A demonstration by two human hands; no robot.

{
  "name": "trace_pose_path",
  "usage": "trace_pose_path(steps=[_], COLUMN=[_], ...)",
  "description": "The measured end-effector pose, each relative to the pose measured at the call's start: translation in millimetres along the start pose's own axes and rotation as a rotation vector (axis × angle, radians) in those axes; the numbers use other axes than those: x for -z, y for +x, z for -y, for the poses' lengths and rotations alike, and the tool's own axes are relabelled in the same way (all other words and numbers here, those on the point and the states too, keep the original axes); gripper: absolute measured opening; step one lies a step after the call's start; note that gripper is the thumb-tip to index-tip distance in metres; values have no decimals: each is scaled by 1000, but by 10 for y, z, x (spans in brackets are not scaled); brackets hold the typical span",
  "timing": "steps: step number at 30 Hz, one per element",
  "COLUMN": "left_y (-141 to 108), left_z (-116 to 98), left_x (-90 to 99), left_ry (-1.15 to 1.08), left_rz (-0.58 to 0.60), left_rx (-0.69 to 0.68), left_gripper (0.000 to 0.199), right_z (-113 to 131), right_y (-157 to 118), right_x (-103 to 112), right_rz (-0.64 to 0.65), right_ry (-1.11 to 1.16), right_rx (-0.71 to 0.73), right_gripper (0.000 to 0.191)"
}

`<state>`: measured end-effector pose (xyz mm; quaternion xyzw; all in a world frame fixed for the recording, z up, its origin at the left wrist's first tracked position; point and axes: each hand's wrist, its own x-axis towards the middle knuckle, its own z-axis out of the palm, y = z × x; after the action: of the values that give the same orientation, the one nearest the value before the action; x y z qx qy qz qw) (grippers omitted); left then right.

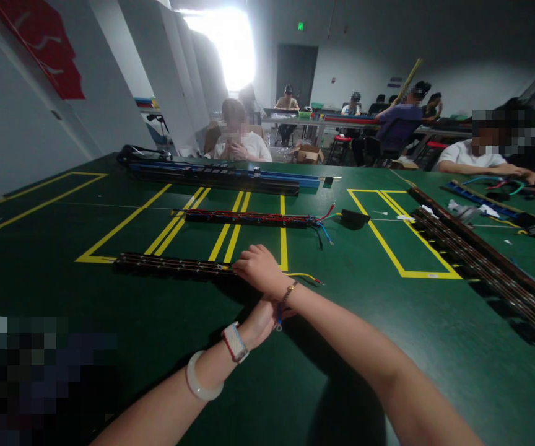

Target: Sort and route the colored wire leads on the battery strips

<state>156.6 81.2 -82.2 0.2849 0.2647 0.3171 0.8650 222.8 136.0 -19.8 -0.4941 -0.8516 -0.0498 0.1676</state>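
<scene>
A long dark bar with metallic strips (169, 264) lies across the green table in front of me. My right hand (259, 269) has its fingers curled over the right end of this bar. Below it, and partly covered by the right wrist, my left hand (262, 319) is closed; its fingertips are hidden. A blue wire with a ring terminal (279, 319) hangs against the left hand. From the bar's end a yellow wire with a red-sleeved tip (307, 276) sticks out to the right. Beyond lies a similar bar with red and blue wires (249, 218).
Blue and black rails (216, 176) lie along the far edge. A black block (355, 218) sits past the wired bar. Stacked brown bars (485, 260) occupy the right side. Yellow tape (283, 232) marks the table (156, 322). Co-workers sit opposite and at the far right.
</scene>
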Motion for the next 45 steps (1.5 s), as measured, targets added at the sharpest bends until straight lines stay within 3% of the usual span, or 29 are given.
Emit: trace_pose_path(steps=[4,8,12,15,19,23,26,29,31,34,38,42,45], left_y=[19,-25,-91,-91,-37,-31,-63,-83,-91,-130,-276,-419,-413], left_z=[-3,-20,-93,-190,-339,-483,-580,-641,-657,-673,-735,-776,-745], left_x=[-30,-73,-96,-79,-22,38,72,93,92,66,44,98,132], left_ry=[-54,23,194,395,793,1239,1509,1623,1605,1506,1160,684,494], left_rz=[-63,-31,-31,-60,-56,-27,-24,0,2,-4,-58,-190,-282], left_rx=[-2,-29,40,115,186,182,76,-50,-27,116,177,88,-44], left_gripper=[31,28,23,11,18,23,27,24,24,28,34,26,19], right_z=[56,-11,-253,-464,-617,-609,-577,-560,-556,-552,-559,-556,-542], right_y=[14,-143,-503,-875,-1308,-1478,-1475,-1462,-1466,-1481,-1495,-1499,-1501], right_x=[-81,26,198,212,71,-43,-70,-89,-102,-121,-143,-144,-129], right_rz=[62,-75,-246,-295,-210,-106,-55,-29,-28,-35,-46,-55,-47], right_ry=[-13,93,231,191,109,87,82,76,78,93,126,143,137], right_rx=[-3,-29,-189,-319,-404,-438,-450,-449,-448,-450,-452,-440,-432], right_gripper=[21,31,32,28,25,24,24,23,22,22,22,20,21])
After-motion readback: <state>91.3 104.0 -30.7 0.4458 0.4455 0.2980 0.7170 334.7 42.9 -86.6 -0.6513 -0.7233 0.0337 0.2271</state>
